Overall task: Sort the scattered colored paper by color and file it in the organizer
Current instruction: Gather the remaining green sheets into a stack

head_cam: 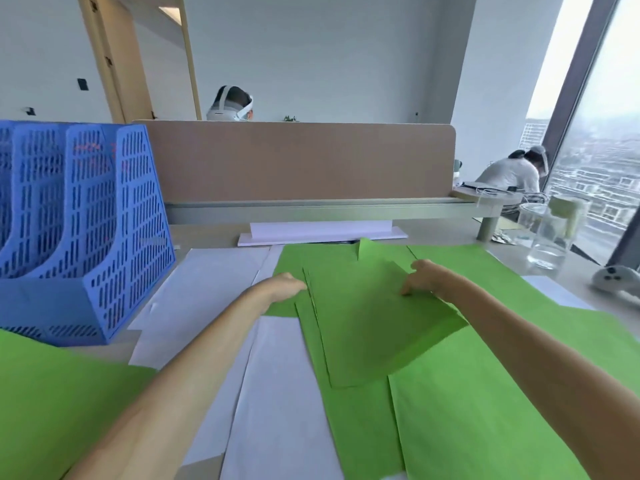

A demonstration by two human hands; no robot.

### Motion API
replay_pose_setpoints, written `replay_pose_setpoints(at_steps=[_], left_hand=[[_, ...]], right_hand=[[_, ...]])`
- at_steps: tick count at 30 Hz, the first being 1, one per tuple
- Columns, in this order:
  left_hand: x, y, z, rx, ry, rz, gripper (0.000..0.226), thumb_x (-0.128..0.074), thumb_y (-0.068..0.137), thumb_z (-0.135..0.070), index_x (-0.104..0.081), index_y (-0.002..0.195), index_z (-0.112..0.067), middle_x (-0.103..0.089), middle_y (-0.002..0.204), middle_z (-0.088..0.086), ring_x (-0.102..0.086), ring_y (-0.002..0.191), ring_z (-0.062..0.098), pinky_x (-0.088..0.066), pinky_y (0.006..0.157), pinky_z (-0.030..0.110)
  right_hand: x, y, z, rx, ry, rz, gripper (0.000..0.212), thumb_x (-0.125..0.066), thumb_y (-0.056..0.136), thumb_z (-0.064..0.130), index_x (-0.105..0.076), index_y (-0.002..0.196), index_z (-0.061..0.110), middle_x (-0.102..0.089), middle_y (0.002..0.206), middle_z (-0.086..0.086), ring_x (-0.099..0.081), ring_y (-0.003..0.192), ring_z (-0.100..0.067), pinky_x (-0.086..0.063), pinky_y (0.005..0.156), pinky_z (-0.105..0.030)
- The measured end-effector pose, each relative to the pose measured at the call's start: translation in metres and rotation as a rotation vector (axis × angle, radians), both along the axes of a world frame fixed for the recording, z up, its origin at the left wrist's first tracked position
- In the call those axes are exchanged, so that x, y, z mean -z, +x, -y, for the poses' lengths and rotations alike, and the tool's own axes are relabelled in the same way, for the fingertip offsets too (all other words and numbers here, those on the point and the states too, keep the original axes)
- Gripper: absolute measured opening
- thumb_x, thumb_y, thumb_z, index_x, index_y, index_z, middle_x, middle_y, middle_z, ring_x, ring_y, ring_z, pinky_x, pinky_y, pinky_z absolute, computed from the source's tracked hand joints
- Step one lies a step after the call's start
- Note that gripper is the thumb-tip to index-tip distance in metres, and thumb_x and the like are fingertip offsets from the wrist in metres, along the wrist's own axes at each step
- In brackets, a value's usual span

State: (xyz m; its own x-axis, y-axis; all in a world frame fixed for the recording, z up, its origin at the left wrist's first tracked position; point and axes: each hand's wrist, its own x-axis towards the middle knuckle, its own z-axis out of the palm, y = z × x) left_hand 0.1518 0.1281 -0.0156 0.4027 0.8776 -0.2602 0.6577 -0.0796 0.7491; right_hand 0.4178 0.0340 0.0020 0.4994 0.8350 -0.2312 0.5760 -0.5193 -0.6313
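A stack of several green sheets (363, 320) is lifted off the desk at mid-frame, its near right corner tilted up. My left hand (282, 287) grips the stack's left edge and my right hand (424, 277) pinches its far right side. More green paper (485, 393) lies flat on the desk beneath and to the right, and another green sheet (52, 393) lies at the near left. White sheets (277, 393) lie between them and toward the organizer. The blue perforated file organizer (86, 220) stands at the left, and its slots look empty.
A brown desk divider (298, 161) runs across the back with a white shelf piece (322, 233) below it. A glass pitcher (550, 233) and a white controller (613, 278) sit at the right edge. Two people sit at other desks.
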Motion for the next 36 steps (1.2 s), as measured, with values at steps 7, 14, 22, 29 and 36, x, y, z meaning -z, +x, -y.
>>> replay_pose_setpoints(at_steps=[7,14,22,29,36], left_hand=[[0.003,0.021,0.019,-0.028,-0.010,0.109,0.045,-0.055,0.096,-0.020,-0.040,0.135,-0.004,-0.038,0.145,0.012,-0.039,0.132,0.023,-0.039,0.105,0.036],[0.018,0.020,0.042,-0.288,-0.173,0.526,0.064,-0.065,0.082,-0.011,-0.033,0.137,-0.006,-0.047,0.138,0.013,-0.054,0.106,0.023,-0.055,0.077,0.037],[0.039,0.018,0.085,-0.243,-0.119,0.371,0.063,-0.059,0.090,-0.016,-0.025,0.141,-0.005,-0.038,0.145,0.011,-0.042,0.130,0.029,-0.035,0.111,0.044],[0.035,0.027,0.090,-0.191,-0.005,0.234,0.066,-0.056,0.093,-0.017,-0.021,0.146,-0.002,-0.028,0.153,0.013,-0.032,0.138,0.026,-0.029,0.113,0.037],[0.024,0.035,0.099,-0.129,0.030,0.203,0.062,-0.059,0.091,-0.017,-0.029,0.143,-0.003,-0.033,0.150,0.012,-0.034,0.136,0.026,-0.030,0.111,0.036]], right_hand=[[0.023,0.001,0.042,-0.169,-0.247,0.446,0.072,-0.043,0.098,0.047,-0.020,0.149,0.002,-0.029,0.154,-0.018,-0.031,0.141,-0.033,-0.029,0.114,-0.043],[0.048,-0.022,0.083,-0.117,-0.262,0.411,0.076,-0.024,0.098,0.058,0.005,0.153,0.015,-0.007,0.157,-0.024,-0.004,0.145,-0.043,-0.013,0.117,-0.054],[0.033,-0.054,0.074,-0.145,0.076,0.110,0.070,-0.035,0.100,0.050,-0.012,0.154,0.012,-0.023,0.157,-0.015,-0.025,0.144,-0.031,-0.025,0.117,-0.044],[0.054,-0.028,0.092,-0.125,-0.191,0.325,0.073,-0.017,0.097,0.060,-0.001,0.154,0.016,-0.002,0.158,-0.025,0.003,0.146,-0.041,-0.006,0.117,-0.056],[0.045,-0.047,0.083,-0.185,-0.075,0.222,0.073,-0.024,0.100,0.053,-0.003,0.154,0.009,-0.016,0.158,-0.020,-0.012,0.147,-0.035,-0.019,0.117,-0.045]])
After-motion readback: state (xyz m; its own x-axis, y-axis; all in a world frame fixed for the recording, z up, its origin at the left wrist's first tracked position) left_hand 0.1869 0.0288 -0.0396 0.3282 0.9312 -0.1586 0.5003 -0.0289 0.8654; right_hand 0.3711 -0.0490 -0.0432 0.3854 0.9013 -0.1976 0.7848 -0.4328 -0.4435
